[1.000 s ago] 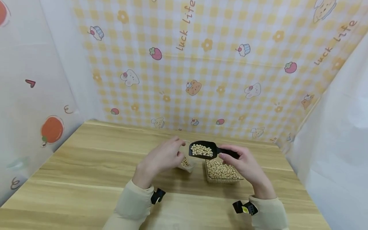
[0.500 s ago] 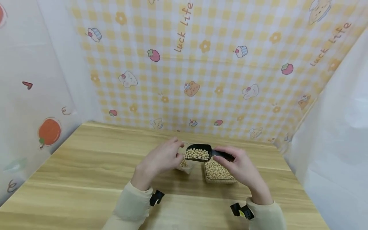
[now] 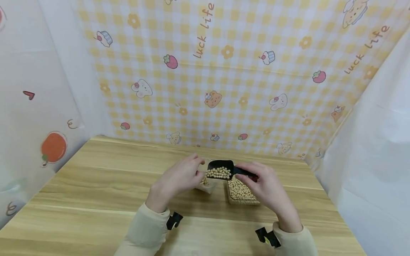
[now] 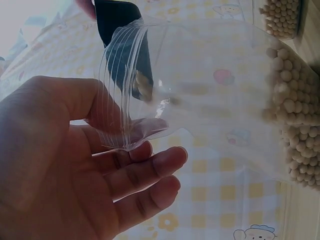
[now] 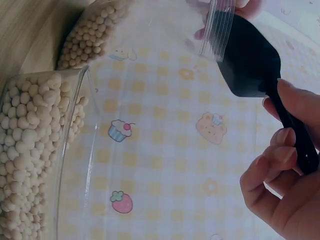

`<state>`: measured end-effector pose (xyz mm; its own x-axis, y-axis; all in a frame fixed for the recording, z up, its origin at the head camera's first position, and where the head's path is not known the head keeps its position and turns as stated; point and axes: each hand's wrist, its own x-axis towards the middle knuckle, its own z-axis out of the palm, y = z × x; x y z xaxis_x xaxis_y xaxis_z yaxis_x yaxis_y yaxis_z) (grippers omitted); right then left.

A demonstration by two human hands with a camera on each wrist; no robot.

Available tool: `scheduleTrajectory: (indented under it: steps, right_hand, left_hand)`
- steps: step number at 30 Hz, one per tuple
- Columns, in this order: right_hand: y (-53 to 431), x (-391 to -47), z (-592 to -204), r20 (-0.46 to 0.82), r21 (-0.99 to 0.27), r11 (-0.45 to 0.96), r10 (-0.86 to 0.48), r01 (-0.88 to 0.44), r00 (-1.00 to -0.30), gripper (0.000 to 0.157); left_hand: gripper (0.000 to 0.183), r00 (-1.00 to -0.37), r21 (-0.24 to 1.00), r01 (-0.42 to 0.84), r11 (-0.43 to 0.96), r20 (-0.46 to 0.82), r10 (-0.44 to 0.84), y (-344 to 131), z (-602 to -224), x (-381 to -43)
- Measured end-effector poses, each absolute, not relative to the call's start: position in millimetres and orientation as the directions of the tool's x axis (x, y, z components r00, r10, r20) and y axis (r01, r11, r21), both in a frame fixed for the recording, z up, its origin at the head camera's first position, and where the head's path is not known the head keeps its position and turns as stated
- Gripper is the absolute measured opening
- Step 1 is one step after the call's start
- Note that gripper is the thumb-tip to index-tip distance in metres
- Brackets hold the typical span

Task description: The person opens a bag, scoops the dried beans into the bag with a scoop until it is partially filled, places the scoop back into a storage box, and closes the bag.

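Observation:
My left hand point(image 3: 177, 176) pinches the rim of a clear zip bag point(image 4: 200, 55) between thumb and forefinger, the other fingers loosely bent below. Soybeans point(image 4: 295, 100) fill the bottom of this bag, which stands on the table. In my right hand point(image 3: 267, 183) is the handle of a black scoop point(image 3: 221, 164), gripped between thumb and fingers. Soybeans point(image 3: 219, 173) lie in the scoop's bowl. Its front end reaches inside the bag's mouth in the left wrist view, with a few beans at the tip. My left hand covers part of the bag in the head view.
A clear plastic box point(image 3: 244, 202) full of soybeans stands right of the bag, partly beneath my right hand. The wooden table point(image 3: 105, 185) ends at a yellow checked cloth point(image 3: 192, 78) behind, with white sheets at both sides.
The scoop has moved left and slightly down to the bag's mouth, carried by my right hand. My left hand keeps its place on the bag. The head view has shifted slightly.

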<state>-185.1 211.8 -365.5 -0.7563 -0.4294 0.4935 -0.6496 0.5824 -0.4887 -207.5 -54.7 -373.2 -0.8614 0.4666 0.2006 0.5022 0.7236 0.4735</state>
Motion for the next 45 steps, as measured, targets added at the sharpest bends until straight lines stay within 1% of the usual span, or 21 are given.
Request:
scheduleTrajectory:
  steps: [5, 15, 20, 24, 26, 29, 34, 38, 41, 45]
  right_hand:
    - [207.9, -183.0, -363.5, 0.562, -0.385, 0.611, -0.439, -0.692, -0.7, 0.028]
    - [201.8, -177.0, -357.0, 0.648, -0.258, 0.613, -0.464, -0.747, -0.604, 0.034]
    - [209.6, -174.5, -352.4, 0.666, -0.243, 0.615, -0.456, -0.75, -0.59, 0.037]
    - [228.3, -174.3, -348.8, 0.691, -0.24, 0.63, -0.424, -0.738, -0.586, 0.038]
    - [239.4, -175.2, -346.7, 0.687, -0.241, 0.656, -0.406, -0.716, -0.603, 0.037]
    - [257.4, -176.9, -343.9, 0.629, -0.249, 0.712, -0.397, -0.657, -0.668, 0.032]
    - [284.4, -181.7, -348.5, 0.45, -0.263, 0.802, -0.389, -0.536, -0.804, 0.025]
    - [296.4, -187.1, -354.1, 0.31, -0.276, 0.852, -0.36, -0.445, -0.88, 0.023]
    - [296.9, -192.2, -355.6, 0.209, -0.275, 0.874, -0.351, -0.4, -0.913, 0.022]
    - [291.0, -197.9, -355.6, 0.122, -0.252, 0.886, -0.369, -0.388, -0.921, 0.023]
  left_hand:
    - [0.041, -0.863, 0.471, 0.499, 0.727, 0.197, 0.465, -54.8, -372.8, -207.5]
    - [0.039, -0.869, 0.48, 0.49, 0.727, 0.199, 0.454, -56.1, -371.0, -206.8]
    - [0.039, -0.865, 0.475, 0.496, 0.727, 0.195, 0.463, -54.4, -373.2, -207.8]
    - [0.04, -0.86, 0.483, 0.501, 0.718, 0.185, 0.475, -50.5, -375.3, -207.3]
    - [0.041, -0.864, 0.485, 0.494, 0.722, 0.182, 0.469, -49.9, -374.8, -206.5]
    - [0.043, -0.869, 0.485, 0.485, 0.727, 0.18, 0.46, -49.7, -373.6, -205.9]
    - [0.047, -0.872, 0.481, 0.482, 0.733, 0.184, 0.453, -48.1, -373.3, -205.8]
    - [0.047, -0.875, 0.491, 0.474, 0.731, 0.177, 0.45, -48.1, -373.2, -205.8]
    - [0.048, -0.885, 0.507, 0.455, 0.732, 0.167, 0.435, -49.0, -372.1, -206.2]
    - [0.05, -0.888, 0.516, 0.45, 0.729, 0.172, 0.426, -48.4, -371.2, -207.2]
